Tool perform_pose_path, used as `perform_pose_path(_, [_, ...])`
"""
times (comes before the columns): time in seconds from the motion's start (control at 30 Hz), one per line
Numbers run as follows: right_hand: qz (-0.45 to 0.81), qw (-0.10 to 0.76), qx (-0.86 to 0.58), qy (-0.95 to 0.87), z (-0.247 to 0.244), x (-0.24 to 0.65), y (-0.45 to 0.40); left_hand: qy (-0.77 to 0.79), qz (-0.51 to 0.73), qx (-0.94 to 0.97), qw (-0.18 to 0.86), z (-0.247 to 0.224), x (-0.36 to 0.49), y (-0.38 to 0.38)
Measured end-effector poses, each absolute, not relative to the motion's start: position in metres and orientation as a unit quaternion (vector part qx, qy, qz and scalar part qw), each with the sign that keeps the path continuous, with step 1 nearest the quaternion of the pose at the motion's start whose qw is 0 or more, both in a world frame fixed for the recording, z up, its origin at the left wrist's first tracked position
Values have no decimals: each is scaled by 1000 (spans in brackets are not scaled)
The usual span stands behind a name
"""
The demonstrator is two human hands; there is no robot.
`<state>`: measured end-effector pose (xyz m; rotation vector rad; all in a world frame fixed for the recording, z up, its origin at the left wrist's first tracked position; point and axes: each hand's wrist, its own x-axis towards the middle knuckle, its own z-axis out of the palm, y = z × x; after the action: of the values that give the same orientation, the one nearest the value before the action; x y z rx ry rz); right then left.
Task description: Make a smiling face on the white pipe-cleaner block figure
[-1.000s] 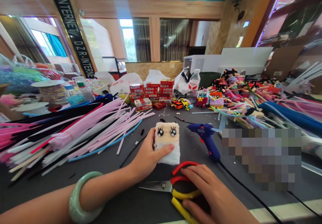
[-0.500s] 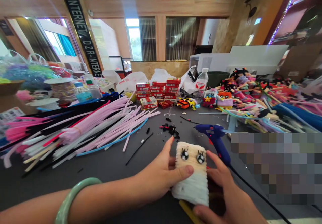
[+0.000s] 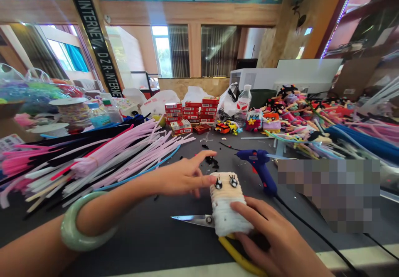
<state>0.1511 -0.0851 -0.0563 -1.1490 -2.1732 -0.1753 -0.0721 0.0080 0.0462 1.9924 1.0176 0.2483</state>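
Observation:
My right hand point(image 3: 264, 223) grips a cream-and-white fuzzy block point(image 3: 229, 208), wound in ribbed rows like pipe cleaner, with two black-and-white eyes with lashes near its upper end. One finger lies across its front. My left hand point(image 3: 187, 175), wearing a green bangle point(image 3: 82, 223) on the wrist, is open with its index finger stretched out; the thumb tip is at the block's left eye. Under the block lie yellow-handled scissors point(image 3: 196, 219), the blade pointing left. Black scraps point(image 3: 212, 160) lie just beyond the left fingertips.
A blue glue gun point(image 3: 260, 165) rests right of the block, its cord running to the front edge. Pink, white and black pipe cleaners point(image 3: 124, 152) spread at left. Small red boxes point(image 3: 191, 115) are stacked behind, beside a water bottle point(image 3: 243, 102). Fuzzy dolls point(image 3: 299, 106) pile at right.
My left hand has let go of the block's side and moved left and up, index finger extended. The block has shifted left in my right hand, and the scissors' blade has come into view.

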Motion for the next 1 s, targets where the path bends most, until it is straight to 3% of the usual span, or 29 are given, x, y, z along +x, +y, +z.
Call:
perform_pose_path(0.07, [-76, 325, -444, -831, -55, 150, -86, 457, 54, 857, 231, 51, -83, 22])
perform_pose_path(0.2, [-91, 319, -438, -835, -56, 151, -86, 507, 24, 846, 163, 46, -106, 57])
perform_pose_path(0.43, [-68, 322, -443, -834, -57, 153, -85, 544, -61, 811, 207, 30, -141, 98])
perform_pose_path(0.63, [-67, 323, -445, -832, -57, 154, -86, 528, -12, 820, 220, 33, -143, 99])
perform_pose_path(0.8, [-71, 308, -449, -836, -57, 153, -87, 460, -46, 835, 299, 38, -140, 92])
perform_pose_path(1.0, [-49, 311, -450, -836, -57, 154, -86, 439, -50, 836, 324, 36, -142, 94])
